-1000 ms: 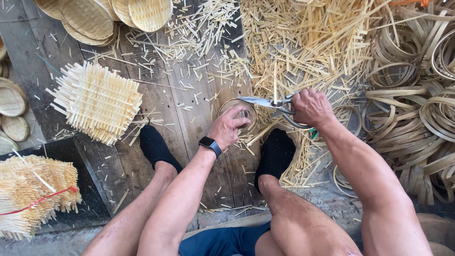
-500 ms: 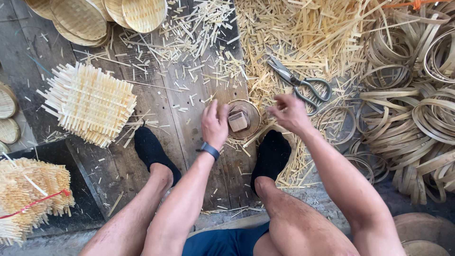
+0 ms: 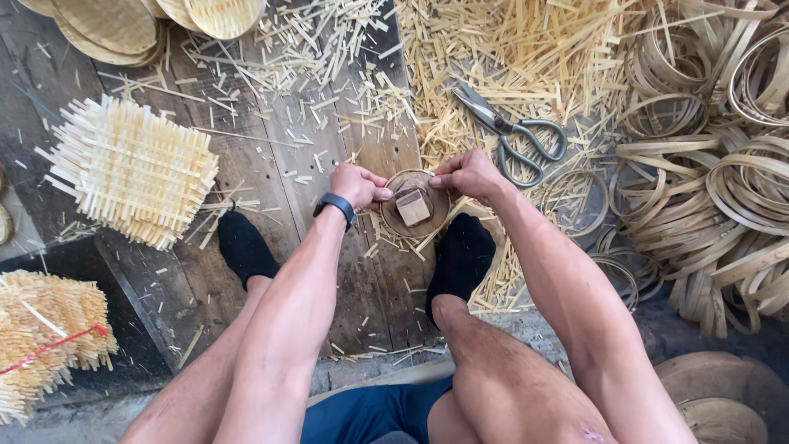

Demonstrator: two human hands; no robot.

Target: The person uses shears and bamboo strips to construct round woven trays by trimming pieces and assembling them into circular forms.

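Observation:
My left hand (image 3: pixel 358 186) and my right hand (image 3: pixel 467 174) both pinch the rim of a small round bamboo hoop (image 3: pixel 414 205) lying on the wooden floor between my black-socked feet. A small wooden block (image 3: pixel 412 206) sits inside the hoop. A black watch is on my left wrist. Large metal scissors (image 3: pixel 511 130) lie on the bamboo scraps just beyond my right hand.
A stack of square woven bamboo mats (image 3: pixel 131 168) lies to the left. Round woven trays (image 3: pixel 148 20) sit at the top left. Several coiled bamboo hoops (image 3: pixel 715 156) pile up on the right. A bundle of strips tied with red string (image 3: pixel 45 345) is at the lower left.
My right hand put the scissors down on the scraps, then came back to the hoop. Both hands now grip the hoop's rim with the block inside.

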